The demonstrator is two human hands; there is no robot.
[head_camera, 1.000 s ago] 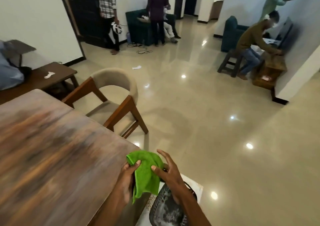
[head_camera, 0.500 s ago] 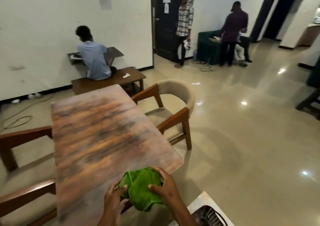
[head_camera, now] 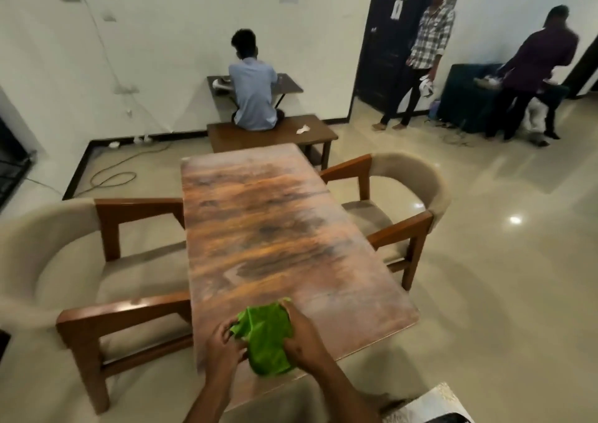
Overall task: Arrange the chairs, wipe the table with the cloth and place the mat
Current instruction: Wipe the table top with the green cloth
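Observation:
A bunched green cloth (head_camera: 266,338) is held over the near end of the long wooden table (head_camera: 268,234). My left hand (head_camera: 223,346) pinches its left side and my right hand (head_camera: 304,338) grips its right side. A beige chair with wooden arms (head_camera: 94,280) stands at the table's left side, and a second one (head_camera: 404,202) at its right side. A pale patterned mat (head_camera: 433,405) shows at the bottom right corner, partly cut off by the frame.
A person sits on a low wooden bench (head_camera: 275,132) just beyond the table's far end. Two people stand near a dark door (head_camera: 385,43) and a green sofa (head_camera: 466,95) at the back right. Cables (head_camera: 113,176) lie on the floor at the left.
The view has swung left, bringing the whole table and both chairs into sight. Both hands have carried the cloth from beside the table's corner to above its near end.

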